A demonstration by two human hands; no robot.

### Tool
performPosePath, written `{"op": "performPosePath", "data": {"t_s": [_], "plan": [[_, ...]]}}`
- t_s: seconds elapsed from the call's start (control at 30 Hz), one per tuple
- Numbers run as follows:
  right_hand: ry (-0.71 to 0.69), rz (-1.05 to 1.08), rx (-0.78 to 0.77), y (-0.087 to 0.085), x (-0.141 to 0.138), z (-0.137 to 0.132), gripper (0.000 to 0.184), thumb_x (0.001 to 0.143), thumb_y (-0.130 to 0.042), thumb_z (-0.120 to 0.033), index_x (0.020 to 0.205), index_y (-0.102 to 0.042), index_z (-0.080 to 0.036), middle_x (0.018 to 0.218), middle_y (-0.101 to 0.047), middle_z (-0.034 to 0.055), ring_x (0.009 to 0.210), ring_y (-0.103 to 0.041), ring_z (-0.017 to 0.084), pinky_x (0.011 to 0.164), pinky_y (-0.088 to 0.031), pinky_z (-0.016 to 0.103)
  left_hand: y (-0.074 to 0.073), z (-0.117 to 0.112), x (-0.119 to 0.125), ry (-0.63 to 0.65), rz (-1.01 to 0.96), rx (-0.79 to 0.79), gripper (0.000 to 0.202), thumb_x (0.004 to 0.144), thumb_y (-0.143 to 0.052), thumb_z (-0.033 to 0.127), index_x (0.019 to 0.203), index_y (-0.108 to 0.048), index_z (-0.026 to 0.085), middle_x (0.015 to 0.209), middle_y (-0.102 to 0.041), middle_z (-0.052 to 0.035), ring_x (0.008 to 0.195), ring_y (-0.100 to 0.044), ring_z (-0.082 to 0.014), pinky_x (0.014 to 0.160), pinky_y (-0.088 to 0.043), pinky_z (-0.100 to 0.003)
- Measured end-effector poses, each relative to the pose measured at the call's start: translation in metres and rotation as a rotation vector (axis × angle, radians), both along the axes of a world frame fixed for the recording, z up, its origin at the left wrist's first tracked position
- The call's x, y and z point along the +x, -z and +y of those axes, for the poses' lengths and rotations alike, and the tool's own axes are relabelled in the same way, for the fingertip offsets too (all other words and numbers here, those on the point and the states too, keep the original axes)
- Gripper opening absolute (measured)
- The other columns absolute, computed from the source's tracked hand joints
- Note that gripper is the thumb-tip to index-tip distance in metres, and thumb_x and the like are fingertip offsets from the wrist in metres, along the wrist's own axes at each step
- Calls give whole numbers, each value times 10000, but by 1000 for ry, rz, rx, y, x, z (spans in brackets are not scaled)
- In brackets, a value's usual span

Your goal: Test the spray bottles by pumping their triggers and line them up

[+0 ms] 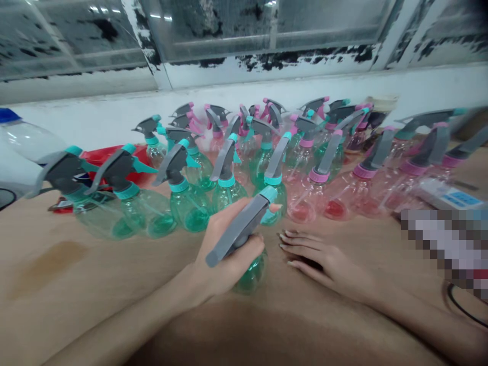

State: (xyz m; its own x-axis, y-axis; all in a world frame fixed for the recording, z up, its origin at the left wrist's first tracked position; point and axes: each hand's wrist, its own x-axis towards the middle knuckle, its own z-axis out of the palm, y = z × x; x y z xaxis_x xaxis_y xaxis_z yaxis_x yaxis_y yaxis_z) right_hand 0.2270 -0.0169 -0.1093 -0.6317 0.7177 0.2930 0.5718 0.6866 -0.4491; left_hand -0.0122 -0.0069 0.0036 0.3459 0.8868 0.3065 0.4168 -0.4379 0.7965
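My left hand (224,244) is wrapped round the neck of a green spray bottle (249,272) with a grey trigger head and teal nozzle, standing on the wooden table (95,284). My right hand (324,259) lies flat on the table just right of that bottle, fingers stretched out, holding nothing. Behind both hands stand several green spray bottles (190,203) on the left and several pink spray bottles (312,195) on the right.
A large clear bottle with a blue cap (23,137) and a red item (114,157) lie at the far left. A white and blue box (446,195) sits at the right, beside a blurred patch. A white wall and windows rise behind.
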Motion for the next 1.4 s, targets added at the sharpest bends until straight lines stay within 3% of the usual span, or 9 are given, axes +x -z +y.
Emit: {"op": "performPosePath", "data": {"t_s": [0.13, 0.4, 0.5, 0.63, 0.97, 1.2, 1.4], "plan": [[-1, -22, 14, 0, 0, 0, 322, 969, -501, -282, 1264, -608, -208, 1321, -630, 59, 1320, -483, 204, 1123, -396, 421, 8, -3, 3, -73, -71, 61, 69, 786, -533, 192, 777, -579, 243, 755, -603, 22, 669, -584, -157, 618, -466, -266], [6, -37, 26, 0, -1, 0, 326, 972, -495, -278, 1268, -604, -200, 1327, -625, 66, 1323, -480, 207, 1111, -412, 425, 7, -2, 5, -67, -73, 33, 109, 779, -538, 184, 677, -518, 218, 668, -542, 31, 676, -633, -170, 586, -461, -266], [11, -65, 47, 0, 0, -1, 340, 976, -483, -271, 1291, -587, -192, 1354, -603, 72, 1328, -474, 210, 1114, -407, 436, 5, -1, 5, -52, -66, 17, 77, 786, -526, 191, 794, -601, 207, 702, -538, 25, 683, -619, -161, 593, -461, -262], [12, -55, 49, -1, 0, -3, 335, 969, -495, -258, 1284, -594, -201, 1356, -601, 65, 1320, -483, 209, 1112, -411, 429, 2, -2, 5, -38, -49, -13, 255, 806, -514, 209, 1029, -637, 194, 709, -523, 31, 634, -549, -134, 621, -465, -264], [3, -62, 42, -2, 0, -1, 323, 973, -485, -261, 1265, -607, -194, 1355, -602, 67, 1320, -483, 211, 1112, -409, 436, 8, 2, 1, 47, -75, -42, 291, 776, -508, 146, 1017, -606, 279, 784, -584, 42, 613, -541, -124, 648, -462, -253], [15, -58, 36, -2, 0, -2, 325, 968, -498, -259, 1271, -604, -206, 1346, -609, 63, 1317, -487, 210, 1111, -408, 439, -2, 3, 1, 54, -75, -18, 116, 737, -519, 186, 834, -560, 235, 664, -462, 48, 525, -401, -122, 548, -377, -266], [11, -17, 19, -2, -1, -1, 310, 966, -501, -260, 1249, -619, -211, 1328, -624, 67, 1302, -505, 210, 1107, -412, 436, -1, 5, -1, 82, -60, 31, 120, 736, -500, 161, 805, -575, 223, 745, -559, 18, 628, -512, -143, 639, -423, -278]]}}
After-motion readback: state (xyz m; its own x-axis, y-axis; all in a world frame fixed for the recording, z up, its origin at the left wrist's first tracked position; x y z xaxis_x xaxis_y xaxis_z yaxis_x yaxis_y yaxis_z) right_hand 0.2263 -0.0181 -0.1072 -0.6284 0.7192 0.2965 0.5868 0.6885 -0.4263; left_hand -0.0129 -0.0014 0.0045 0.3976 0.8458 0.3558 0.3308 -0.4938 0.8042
